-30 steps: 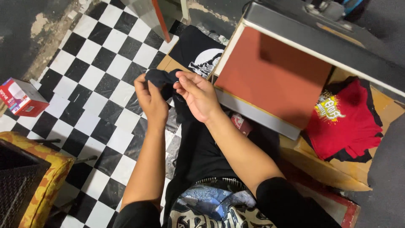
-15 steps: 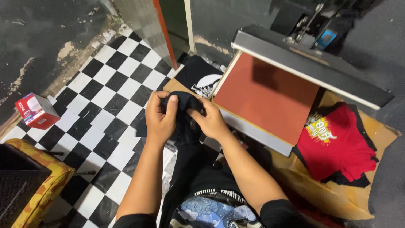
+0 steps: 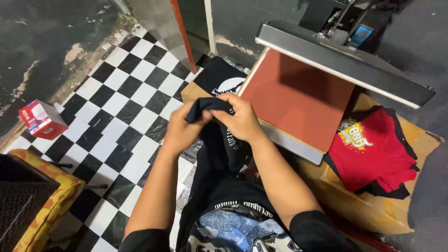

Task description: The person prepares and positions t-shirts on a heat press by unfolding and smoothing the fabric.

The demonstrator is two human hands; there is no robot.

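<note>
Black T-shirt (image 3: pixel 219 154) hangs bunched between both hands in front of the person, its upper edge gathered at the fingers and its printed lower part draped down toward the lap; it is held above the checkered floor (image 3: pixel 121 93), just beside the near corner of the heat press.

Head view: the left hand (image 3: pixel 179 130) is closed around a fold of the black cloth, thumb side up; the right hand (image 3: pixel 240 119) pinches the same gathered edge from the other side, fingers curled over the fabric; the two hands are nearly touching, with the cloth between them. To the right, the heat press stands open; its red lower platen (image 3: pixel 298 98) is bare, and its grey upper plate (image 3: pixel 345 60) is swung aside behind it. A second black shirt (image 3: pixel 219 77) with a pale print lies past the hands; a red T-shirt (image 3: pixel 373 149) with a yellow print lies on brown cardboard (image 3: pixel 382 210) right of the press; a small red box (image 3: pixel 39 119) sits on the floor at far left.

As a judgement, the step in hand is sorting out or opening the garment's edge; the next move calls for finding the hem or collar and spreading the bunched cloth flat, without letting the trailing part drag on the floor.
</note>
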